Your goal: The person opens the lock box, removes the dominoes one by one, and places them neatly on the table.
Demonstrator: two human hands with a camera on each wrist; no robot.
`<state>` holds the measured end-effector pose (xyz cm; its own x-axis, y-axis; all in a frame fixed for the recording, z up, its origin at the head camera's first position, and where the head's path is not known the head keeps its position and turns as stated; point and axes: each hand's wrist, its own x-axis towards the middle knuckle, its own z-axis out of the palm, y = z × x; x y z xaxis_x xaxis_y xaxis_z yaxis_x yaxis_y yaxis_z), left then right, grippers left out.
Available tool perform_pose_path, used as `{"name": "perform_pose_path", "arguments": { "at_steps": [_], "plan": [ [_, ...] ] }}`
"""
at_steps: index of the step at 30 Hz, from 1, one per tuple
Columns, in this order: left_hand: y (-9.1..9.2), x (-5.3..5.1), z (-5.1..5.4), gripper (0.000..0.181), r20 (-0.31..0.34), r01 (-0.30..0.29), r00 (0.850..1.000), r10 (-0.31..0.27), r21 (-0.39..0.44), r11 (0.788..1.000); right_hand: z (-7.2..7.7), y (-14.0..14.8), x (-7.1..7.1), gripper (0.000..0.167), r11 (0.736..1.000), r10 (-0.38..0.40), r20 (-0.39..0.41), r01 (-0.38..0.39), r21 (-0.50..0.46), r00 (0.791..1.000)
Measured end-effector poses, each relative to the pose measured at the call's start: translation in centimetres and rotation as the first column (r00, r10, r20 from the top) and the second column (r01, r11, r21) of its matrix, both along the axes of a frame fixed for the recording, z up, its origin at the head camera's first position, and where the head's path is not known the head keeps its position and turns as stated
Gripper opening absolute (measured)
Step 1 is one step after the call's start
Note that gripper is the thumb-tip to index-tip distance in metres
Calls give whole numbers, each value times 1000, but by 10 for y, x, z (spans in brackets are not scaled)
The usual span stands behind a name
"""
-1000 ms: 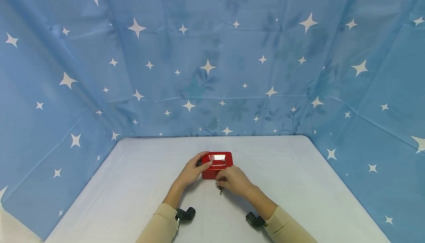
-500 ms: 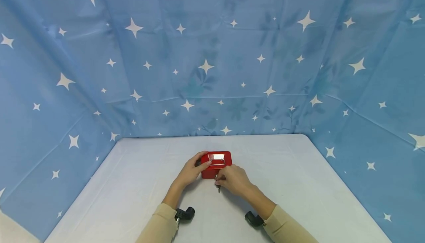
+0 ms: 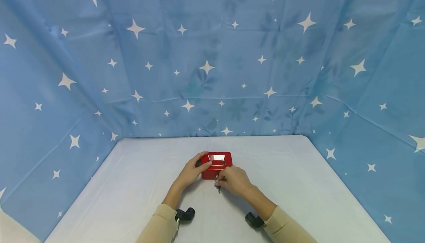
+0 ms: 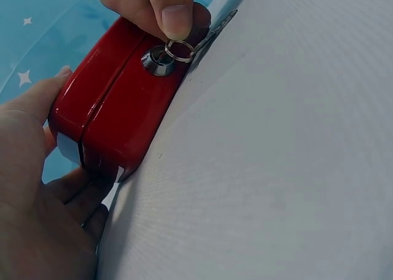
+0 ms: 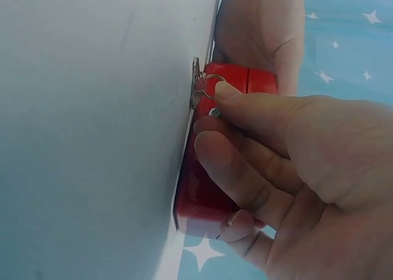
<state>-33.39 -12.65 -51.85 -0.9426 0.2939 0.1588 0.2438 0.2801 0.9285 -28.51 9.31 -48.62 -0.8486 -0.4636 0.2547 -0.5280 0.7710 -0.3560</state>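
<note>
A small red cash box (image 3: 208, 174) with a wire handle on its lid stands on the white table. My left hand (image 3: 190, 173) holds its left side, the thumb lying on the lid. At the box's front, my right hand (image 3: 235, 181) pinches a key between thumb and forefinger at the round silver lock (image 4: 158, 64). The fingers mostly hide that key. From it hangs a key ring (image 4: 179, 60) with another key (image 5: 196, 89), seen low by the tabletop in the right wrist view. The lid looks closed in the left wrist view.
The white-covered table (image 3: 139, 184) extends around the box on all sides. Blue curtains (image 3: 206, 51) with white stars stand behind the table and at both sides. Black devices (image 3: 186, 214) are strapped on both wrists.
The right hand stays at the box's front with only a slight shift. The dangling key has swung a little to the left, and more of the ring shows. Box and left hand hold still.
</note>
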Motion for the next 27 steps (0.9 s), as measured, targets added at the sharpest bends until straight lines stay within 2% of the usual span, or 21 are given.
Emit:
{"name": "perform_pose_path", "arguments": {
  "at_steps": [5,9,12,14,17,19,22,24,27],
  "plan": [
    [0,0,-2,57,4,2,1000,-2,6,1000,2,0,0,8,1000,-3,26,3,4,1000],
    [1,-1,-2,56,-1,-2,1000,2,-6,1000,9,5,-3,8,1000,27,74,-26,-14,997],
    [2,-1,-3,56,-3,-3,1000,3,-18,1000,17,12,-8,9,997,31,100,-23,-80,995],
    [2,-2,-2,57,-2,0,1000,0,-29,1000,22,17,-13,7,987,31,98,-15,-162,995],
    [2,-3,0,62,5,-6,1000,6,-48,999,27,24,-24,5,947,49,90,-17,-320,995],
    [2,-5,3,66,9,-34,999,34,-47,998,27,29,-33,5,906,69,96,-22,-422,993],
    [3,-8,10,68,-5,-76,997,76,-13,997,23,34,-48,11,838,97,160,6,-545,982],
    [3,-10,13,66,-1,-90,996,90,12,996,19,38,-56,17,793,113,229,51,-608,967],
    [2,-14,13,61,4,-78,997,78,45,996,11,42,-65,21,732,141,323,121,-670,936]
  ]
}}
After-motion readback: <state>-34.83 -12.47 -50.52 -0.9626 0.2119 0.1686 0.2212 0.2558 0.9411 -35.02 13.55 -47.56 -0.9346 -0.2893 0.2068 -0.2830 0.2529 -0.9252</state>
